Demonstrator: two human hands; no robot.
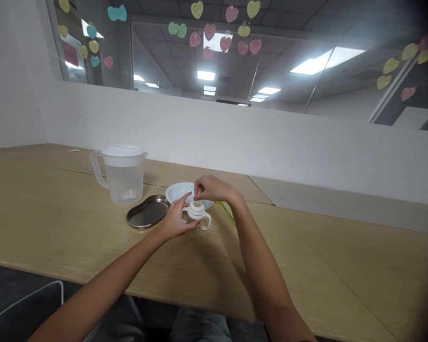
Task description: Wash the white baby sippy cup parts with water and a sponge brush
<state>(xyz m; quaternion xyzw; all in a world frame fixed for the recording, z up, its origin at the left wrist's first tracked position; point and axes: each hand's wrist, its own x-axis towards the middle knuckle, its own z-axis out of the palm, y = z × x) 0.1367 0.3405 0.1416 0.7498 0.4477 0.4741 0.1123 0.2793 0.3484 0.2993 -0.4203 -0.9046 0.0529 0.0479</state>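
A baby bottle (197, 210) with a white collar and two curved white handles stands upright near the middle of the table. My left hand (177, 219) grips it from the left, thumb in front and fingers behind. From above, my right hand (210, 188) pinches the clear teat (197, 203) on top; its fingertips partly hide what they hold. Just behind both hands is a pale blue bowl (174, 189), partly covered by them. Close to my right wrist lies a thin green and yellow stick-like thing (227, 213), its far end hidden.
Left of my hands, a kidney-shaped metal tray (147, 213) lies on the wooden table (74, 223). Behind it stands a lidded clear plastic pitcher (124, 178), its handle to the left. A white wall (199, 133) with a window rises along the back edge.
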